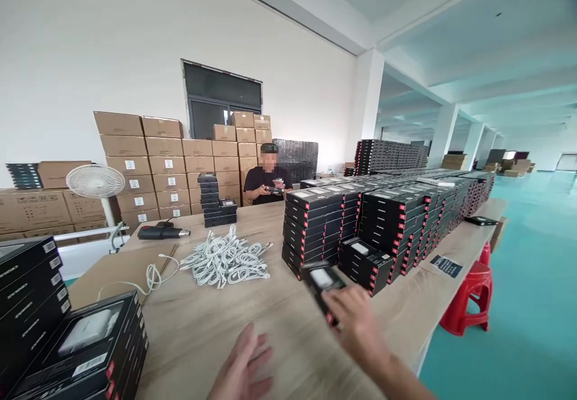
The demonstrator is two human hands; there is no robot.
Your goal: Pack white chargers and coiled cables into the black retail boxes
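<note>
My right hand (356, 322) grips a black product box (322, 280) with a clear window that shows something white. The box is tilted and slightly blurred, just in front of the large block of stacked black boxes (315, 225). Over the near part of the table, my left hand (246, 364) holds nothing, its fingers apart. A shorter stack of the same boxes (360, 261) stands right behind the held box. Beyond my left hand lies a loose heap of white cables (225, 258).
More black boxes (85, 340) stand stacked at the near left. A heat gun (162, 231) and a single white cable (153, 276) lie at the left. Across the table (202, 316) sits a person (268, 177) holding something. Red stools (471, 298) stand at the right.
</note>
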